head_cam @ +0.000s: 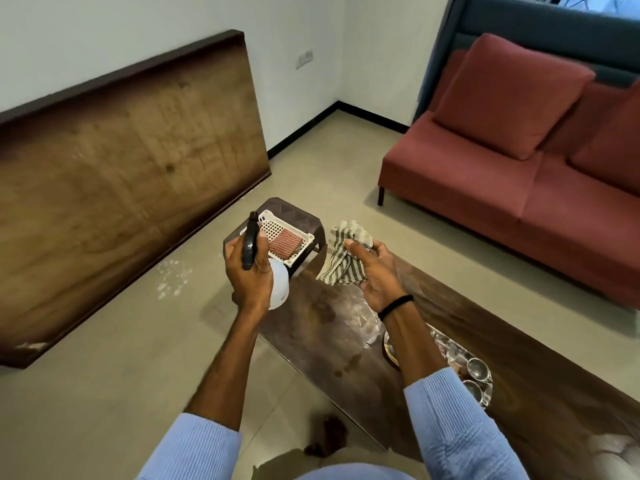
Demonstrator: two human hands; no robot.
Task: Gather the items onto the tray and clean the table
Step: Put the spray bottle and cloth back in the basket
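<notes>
My left hand (247,271) grips a white spray bottle (278,285) by its black trigger head, held above the far end of the dark wooden table (332,344). My right hand (375,271) pinches a bunched grey-striped cloth (343,254) over the same end of the table. Wet spots and smears show on the tabletop between my arms. A metal tray (485,393) with shiny cups and glassware sits on the table beside my right forearm, partly hidden by it.
A small brown stool (304,216) beyond the table carries a white perforated basket (298,251) with a reddish scrub pad (285,242). A red sofa (519,174) stands to the right. A large wooden board (121,174) leans against the left wall.
</notes>
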